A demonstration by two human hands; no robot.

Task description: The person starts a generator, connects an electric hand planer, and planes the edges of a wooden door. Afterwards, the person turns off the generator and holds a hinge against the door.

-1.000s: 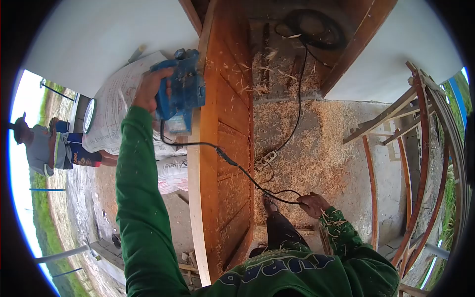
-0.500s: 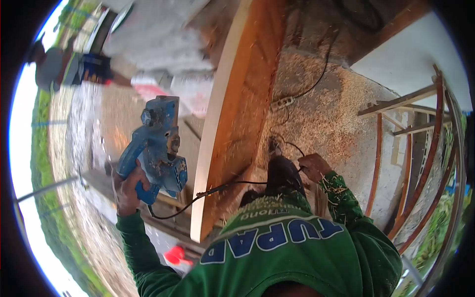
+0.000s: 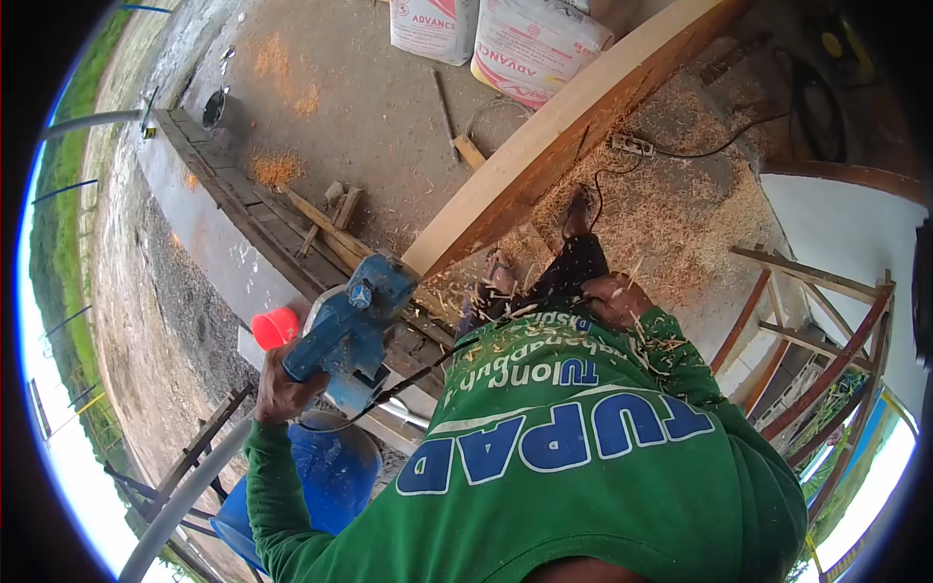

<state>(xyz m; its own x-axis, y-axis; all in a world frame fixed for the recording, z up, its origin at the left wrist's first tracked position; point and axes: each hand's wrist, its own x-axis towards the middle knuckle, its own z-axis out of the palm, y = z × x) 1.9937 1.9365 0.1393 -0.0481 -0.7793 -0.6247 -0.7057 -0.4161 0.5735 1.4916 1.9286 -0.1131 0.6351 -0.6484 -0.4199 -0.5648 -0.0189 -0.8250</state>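
My left hand [image 3: 282,389] is wrapped round the handle of a blue electric planer [image 3: 355,325]. The planer's front end is close to the near end of a thick wooden board [image 3: 505,185] standing on edge; I cannot tell if they touch. A black cord [image 3: 413,377] runs from the planer toward my waist, where the shirt hides it. My right hand [image 3: 617,296] is closed at my waist by the shirt's hem, with shavings on the sleeve; what its fingers hold is hidden.
Wood shavings [image 3: 671,209] cover the floor right of the board, around an extension socket [image 3: 632,145]. Cement bags [image 3: 535,49] stand beyond it. Loose timber [image 3: 326,228], a red container [image 3: 275,328] and a blue drum [image 3: 326,476] are at left. A wooden frame [image 3: 812,291] stands right.
My view has turned, and the board now slants farther right. The planer has come lower, to the board's near end. My right hand has come in against my waist. The person at left is out of view.
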